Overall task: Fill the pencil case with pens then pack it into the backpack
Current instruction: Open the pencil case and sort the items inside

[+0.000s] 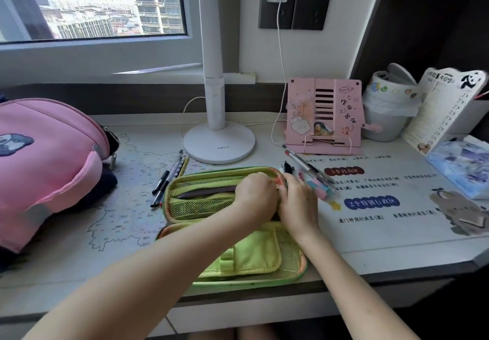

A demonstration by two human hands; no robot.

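The green pencil case (238, 255) is laid open flat at the near edge of the table (383, 241). At the right end of its far, meshed half, the left hand (255, 196) is set with fingers curled downward and the right hand (299, 204) pressed beside it. What either holds cannot be told. Loose pens (169, 178) are noted left of the case, and more pens (309, 170) right. The pink backpack (45, 167) is lying far left.

Left of the pencil case (201, 202), bare desk mat (119, 220) gives passage to the backpack (47, 167). Behind it stands the lamp base (219, 143). Black pens (169, 178) lie off its far-left corner, and loose pens (309, 170) lie off its right end.
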